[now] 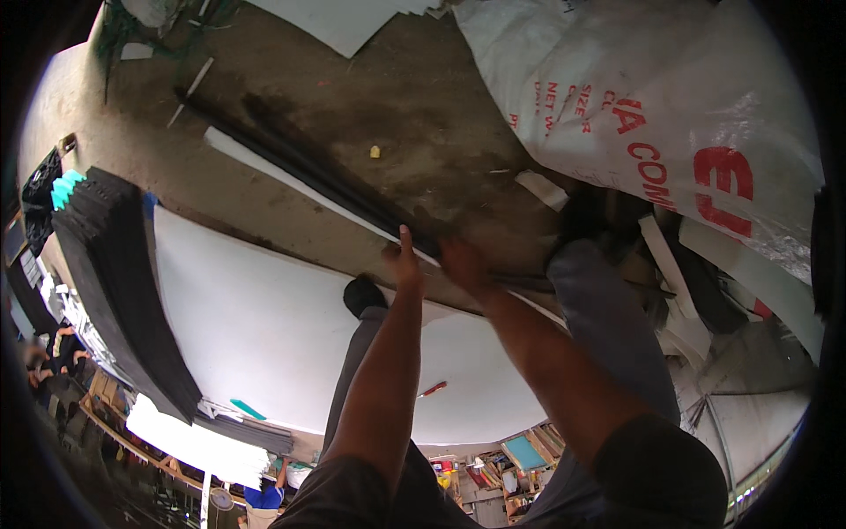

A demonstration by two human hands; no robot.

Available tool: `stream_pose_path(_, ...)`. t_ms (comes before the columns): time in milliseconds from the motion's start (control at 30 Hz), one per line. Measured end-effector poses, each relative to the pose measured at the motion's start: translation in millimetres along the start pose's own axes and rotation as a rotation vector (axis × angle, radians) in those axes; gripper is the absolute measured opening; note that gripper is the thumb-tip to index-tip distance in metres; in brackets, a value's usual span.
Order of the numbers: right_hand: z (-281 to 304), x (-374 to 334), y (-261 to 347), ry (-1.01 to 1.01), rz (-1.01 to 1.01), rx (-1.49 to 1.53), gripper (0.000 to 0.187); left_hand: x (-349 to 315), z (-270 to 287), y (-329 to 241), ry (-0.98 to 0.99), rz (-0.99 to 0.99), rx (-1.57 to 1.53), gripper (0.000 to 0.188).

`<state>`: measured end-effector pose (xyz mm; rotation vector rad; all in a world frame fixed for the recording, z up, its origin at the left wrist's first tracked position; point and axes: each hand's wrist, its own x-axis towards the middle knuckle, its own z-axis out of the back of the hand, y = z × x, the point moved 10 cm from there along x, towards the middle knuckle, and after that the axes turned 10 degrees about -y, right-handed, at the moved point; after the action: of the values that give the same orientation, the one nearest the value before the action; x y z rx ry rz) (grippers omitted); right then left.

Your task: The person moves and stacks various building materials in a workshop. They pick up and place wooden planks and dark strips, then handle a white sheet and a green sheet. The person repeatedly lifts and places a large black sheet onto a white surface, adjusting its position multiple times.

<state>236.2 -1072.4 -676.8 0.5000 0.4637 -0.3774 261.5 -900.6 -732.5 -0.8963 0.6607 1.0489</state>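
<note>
A bundle of long, thin black strips point(326, 181) with a white strip point(282, 178) along its near edge runs slantwise from the upper left to between my legs. My left hand point(406, 263) is closed on the white strip, its thumb pointing up along it. Just to the right, my right hand point(463, 262) grips the black strips, its fingers partly blurred. Under my arms a large white sheet point(256, 300) lies flat on the floor, and a small red-handled tool point(433, 389) rests on it.
A tall stack of black sheets point(115, 264) borders the white sheet on the left. To the right lies a big white printed sack point(634, 106), near white offcuts point(667, 264). A small yellow piece point(375, 152) sits on the brown floor. Other people point(264, 498) are farther off.
</note>
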Motion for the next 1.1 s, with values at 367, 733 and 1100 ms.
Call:
stream_pose_path(367, 84.3, -19.7, 74.7, 0.190, -0.125, 0.475, 0.055, -63.8, 51.3, -83.7, 0.006, 0.117, -0.212, 0.054)
stream_pose_path(733, 325.4, -48.4, 210.4, 0.065, 0.066, 0.208, 0.044, -265.0, 267.7, -350.7, -0.905, -0.722, 0.147, 0.064)
stream_pose_path(1100, 704.0, -109.5, 329.8, -0.294, 0.319, 0.275, 0.045, -532.8, 297.6, -569.1, 0.273, -1.448, 0.672, 0.062)
